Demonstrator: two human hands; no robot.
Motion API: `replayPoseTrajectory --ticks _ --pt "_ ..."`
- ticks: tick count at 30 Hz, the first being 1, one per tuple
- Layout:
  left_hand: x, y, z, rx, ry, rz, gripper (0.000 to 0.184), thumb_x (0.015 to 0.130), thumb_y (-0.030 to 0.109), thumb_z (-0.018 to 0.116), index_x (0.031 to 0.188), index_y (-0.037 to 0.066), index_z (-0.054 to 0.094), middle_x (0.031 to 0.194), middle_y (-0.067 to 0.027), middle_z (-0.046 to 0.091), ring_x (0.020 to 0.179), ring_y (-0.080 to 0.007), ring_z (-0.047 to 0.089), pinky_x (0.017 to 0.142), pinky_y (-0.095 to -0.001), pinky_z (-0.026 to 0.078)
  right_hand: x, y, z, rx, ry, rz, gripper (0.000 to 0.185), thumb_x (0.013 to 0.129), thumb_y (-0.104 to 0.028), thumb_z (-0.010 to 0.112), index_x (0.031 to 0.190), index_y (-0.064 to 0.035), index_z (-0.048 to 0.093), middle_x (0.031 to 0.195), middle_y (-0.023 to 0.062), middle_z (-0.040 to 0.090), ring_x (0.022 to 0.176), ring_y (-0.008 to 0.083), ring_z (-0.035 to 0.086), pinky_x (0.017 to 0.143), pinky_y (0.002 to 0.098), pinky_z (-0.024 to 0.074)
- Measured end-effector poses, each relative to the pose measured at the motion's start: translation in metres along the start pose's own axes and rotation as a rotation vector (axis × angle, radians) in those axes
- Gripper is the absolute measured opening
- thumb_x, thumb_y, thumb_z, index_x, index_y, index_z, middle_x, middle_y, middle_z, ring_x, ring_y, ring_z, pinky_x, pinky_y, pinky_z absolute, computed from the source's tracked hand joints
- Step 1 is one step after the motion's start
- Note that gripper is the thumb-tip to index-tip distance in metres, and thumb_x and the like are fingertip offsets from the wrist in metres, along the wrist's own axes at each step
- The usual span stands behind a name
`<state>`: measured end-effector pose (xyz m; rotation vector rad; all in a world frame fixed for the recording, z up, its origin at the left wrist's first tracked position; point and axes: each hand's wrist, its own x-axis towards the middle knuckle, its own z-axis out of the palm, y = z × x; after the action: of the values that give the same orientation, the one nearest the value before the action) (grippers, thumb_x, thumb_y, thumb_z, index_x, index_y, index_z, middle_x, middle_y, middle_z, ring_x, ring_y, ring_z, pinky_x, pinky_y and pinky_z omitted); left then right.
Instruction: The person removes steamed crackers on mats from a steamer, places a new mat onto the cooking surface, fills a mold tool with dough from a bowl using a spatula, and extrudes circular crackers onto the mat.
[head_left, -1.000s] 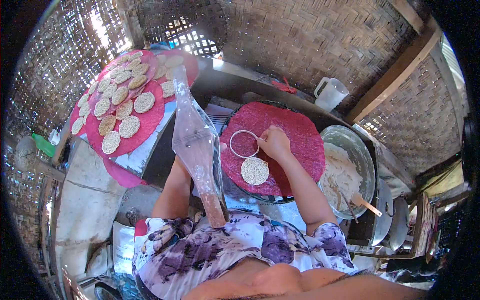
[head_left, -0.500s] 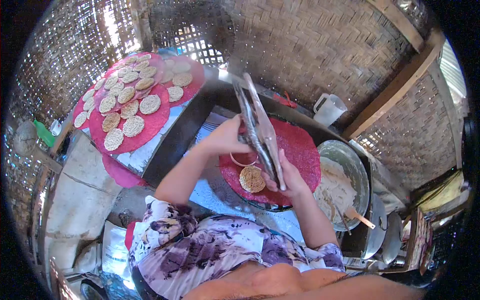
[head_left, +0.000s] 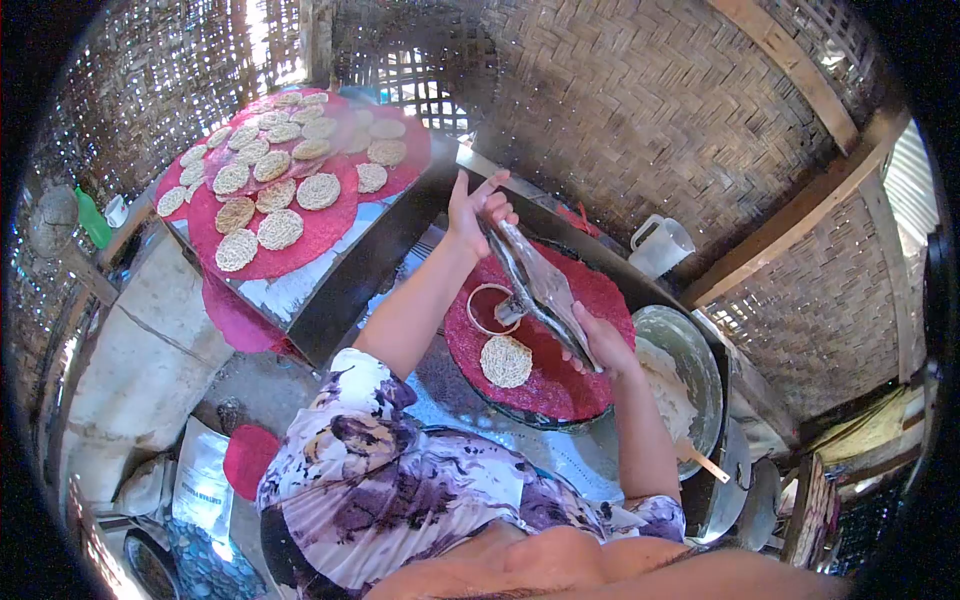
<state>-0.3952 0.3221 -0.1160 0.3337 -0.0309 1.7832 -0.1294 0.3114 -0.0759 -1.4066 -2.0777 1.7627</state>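
Left hand: The left arm reached up and forward, its hand (head_left: 482, 212) at the upper end of the press (head_left: 548, 280). Thumb and forefinger stood apart and the other fingers were loosely bent; whether the palm bore on the handle could not be told.
Right hand: The right hand (head_left: 600, 345) gripped the lower end of the press, thumb along its upper face, fingers partly hidden beneath.
Press: It slanted above the red sheet (head_left: 560, 398), its upper end toward the left hand. Its round spout (head_left: 510, 309) overlapped the right side of the ring (head_left: 471, 310) in view; the height between them could not be judged.
Disc: One pale disc (head_left: 506, 361) lay just below the ring.
In the way: The press and right hand covered much of the sheet's right half. The bowl (head_left: 716, 375) of paste (head_left: 668, 385) stood beside the right forearm, a wooden handle (head_left: 710, 465) over its rim.
Around: A clear jug (head_left: 662, 247) stood beyond; more discs covered the sheets (head_left: 332, 235) at left.
Edges: A dark board (head_left: 372, 270) bounded the left side; bare red surface showed below and right of the disc.
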Motion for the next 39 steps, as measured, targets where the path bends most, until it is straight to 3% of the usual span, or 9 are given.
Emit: replayPoseTrajectory --ticks 12,20,23,26,29,30,31,36,39 --pt "-0.01 0.025 -0.002 0.068 0.122 0.028 0.056 0.086 0.058 0.027 0.09 0.006 0.05 0.045 0.0035 0.025 0.037 -0.011 0.026 0.041 -0.0277 0.028 0.018 0.01 0.037 0.0 0.117 -0.102 0.051 0.087 -0.049 0.04 0.066 -0.0051 0.056 0.049 0.0043 0.049 0.035 0.0106 0.042 0.031 0.0252 0.029" --pt "-0.001 0.028 0.008 0.166 0.094 0.062 0.054 0.086 0.057 0.027 0.082 0.007 0.048 0.042 0.0059 0.019 0.032 -0.0089 0.02 0.036 -0.0254 0.022 0.035 0.017 0.038 -0.392 0.386 -0.262 0.053 0.084 -0.05 0.042 0.078 -0.001 0.061 0.059 0.0131 0.058 0.061 0.0256 0.059 0.062 0.0361 0.0445" --pt "0.008 0.026 -0.005 0.164 -0.005 0.035 0.058 0.086 0.058 0.026 0.087 0.006 0.051 0.045 0.0046 0.023 0.036 -0.0097 0.025 0.039 -0.0268 0.026 0.036 0.023 0.035 -0.393 0.417 -0.266 0.052 0.084 -0.049 0.043 0.08 -0.0007 0.062 0.06 0.0127 0.058 0.062 0.0248 0.059 0.062 0.0358 0.0444" --pt "-0.003 0.021 0.016 0.069 -0.048 -0.059 0.065 0.085 0.061 0.024 0.1 0.004 0.053 0.054 -0.0015 0.045 0.047 -0.0146 0.042 0.051 -0.0312 0.038 0.031 0.024 0.033 -0.231 0.343 -0.224 0.049 0.085 -0.047 0.044 0.083 -0.0007 0.062 0.06 0.0112 0.057 0.06 0.0212 0.057 0.06 0.0339 0.0439" --pt "-0.001 0.01 -0.007 0.383 0.133 -0.342 0.072 0.083 0.064 0.024 0.113 0.003 0.049 0.081 -0.0118 0.061 0.068 -0.0225 0.055 0.073 -0.0356 0.043 0.026 0.025 0.034 -0.112 0.297 -0.235 0.048 0.085 -0.045 0.045 0.086 0.0003 0.062 0.061 0.0098 0.057 0.059 0.018 0.055 0.057 0.0322 0.0431" --pt "-0.015 0.004 -0.001 0.666 0.234 -0.425 0.072 0.083 0.064 0.027 0.117 0.003 0.046 0.105 -0.0149 0.059 0.088 -0.0244 0.056 0.085 -0.0348 0.04 0.025 0.025 0.034 -0.088 0.297 -0.252 0.048 0.085 -0.044 0.045 0.086 0.0008 0.061 0.062 0.0093 0.057 0.058 0.0169 0.054 0.056 0.0317 0.0429" --pt "-0.024 -0.009 -0.006 1.163 0.19 -0.336 0.068 0.084 0.06 0.032 0.121 0.004 0.044 0.112 -0.0126 0.055 0.099 -0.021 0.051 0.088 -0.0339 0.038 0.023 0.022 0.033 -0.105 0.289 -0.251 0.048 0.085 -0.044 0.046 0.086 0.0012 0.061 0.062 0.0093 0.057 0.058 0.017 0.054 0.056 0.0317 0.0428" --pt "-0.034 -0.016 -0.065 1.281 -0.058 -0.424 0.051 0.087 0.043 0.04 0.122 0.006 0.043 0.116 -0.0087 0.052 0.104 -0.0196 0.047 0.093 -0.0349 0.034 0.025 0.022 0.035 -0.12 0.337 -0.348 0.046 0.085 -0.042 0.047 0.085 0.0019 0.061 0.061 0.008 0.057 0.056 0.0157 0.053 0.054 0.0309 0.0423" --pt "-0.042 -0.011 -0.054 1.505 -0.02 -0.486 0.047 0.086 0.042 0.039 0.113 0.006 0.051 0.11 -0.0116 0.054 0.104 -0.0236 0.047 0.09 -0.0367 0.035 0.015 0.012 0.035 -0.023 0.323 -0.282 0.043 0.085 -0.04 0.049 0.084 0.0012 0.061 0.061 0.0068 0.056 0.056 0.0146 0.053 0.054 0.0295 0.0422"
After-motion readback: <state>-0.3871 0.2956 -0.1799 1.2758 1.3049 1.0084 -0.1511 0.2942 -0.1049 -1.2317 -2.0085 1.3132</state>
